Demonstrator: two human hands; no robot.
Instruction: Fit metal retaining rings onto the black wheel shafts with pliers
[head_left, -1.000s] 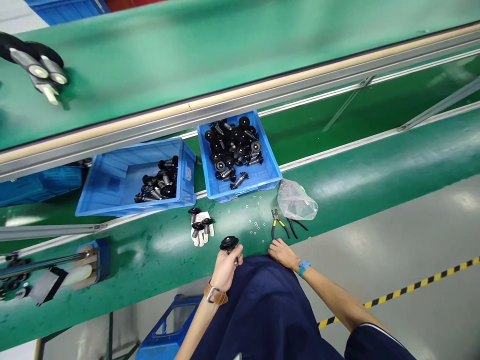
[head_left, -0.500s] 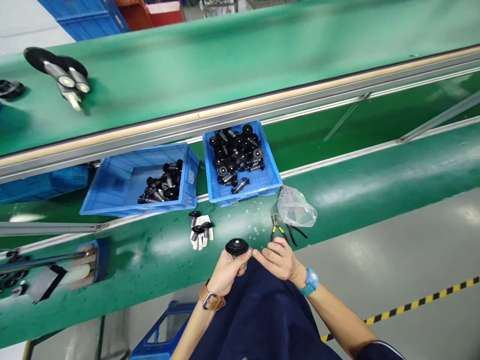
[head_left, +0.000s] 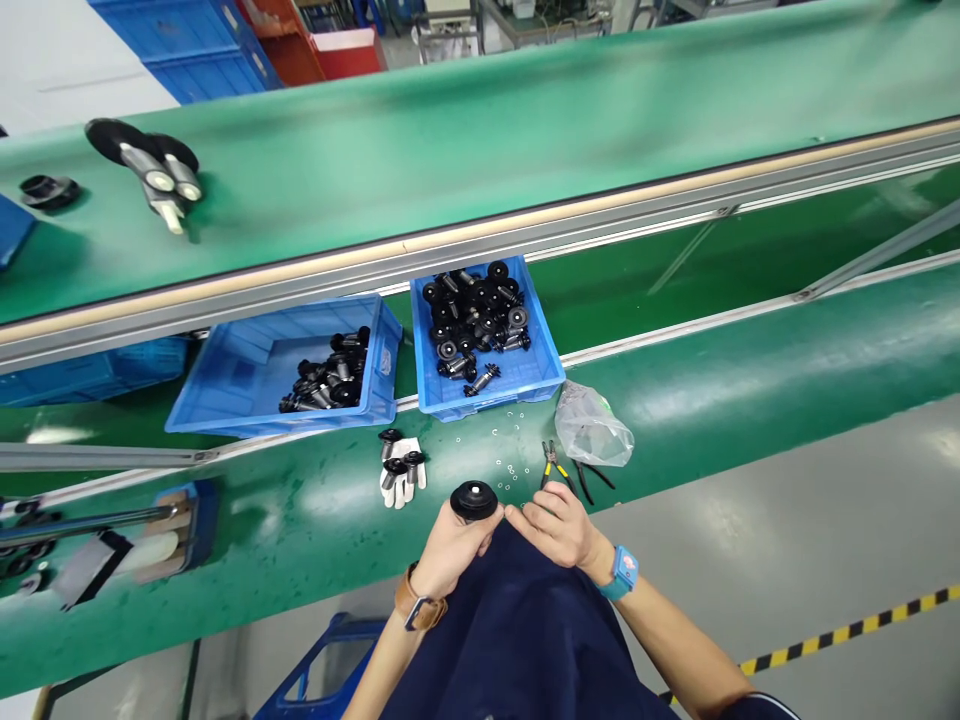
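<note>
My left hand (head_left: 448, 545) is closed around a black disc-topped part (head_left: 474, 499), its disc facing up and the lower end hidden in my fist. Close beside it, my right hand (head_left: 556, 525) has curled fingers, with the index fingertip meeting the left thumb tip. Anything pinched there is too small to make out. On the bench beyond lie several small white clips (head_left: 511, 469). Yellow-and-black pliers (head_left: 553, 462) and a black-handled tool (head_left: 592, 480) rest near my right hand. A white glove (head_left: 405, 488) to the left carries three similar black parts (head_left: 394, 467).
Two blue bins (head_left: 487, 403) (head_left: 281, 420) hold many black parts at the bench's back. A clear plastic bag (head_left: 594, 430) lies right of them. Above runs a green conveyor belt (head_left: 480, 130) with a metal edge. A bench fixture (head_left: 169, 530) stands at left, a blue stool (head_left: 322, 665) below.
The view has tilted slightly, so the belt and bins sit a little lower in the picture. Both hands keep nearly the same pose around the black part.
</note>
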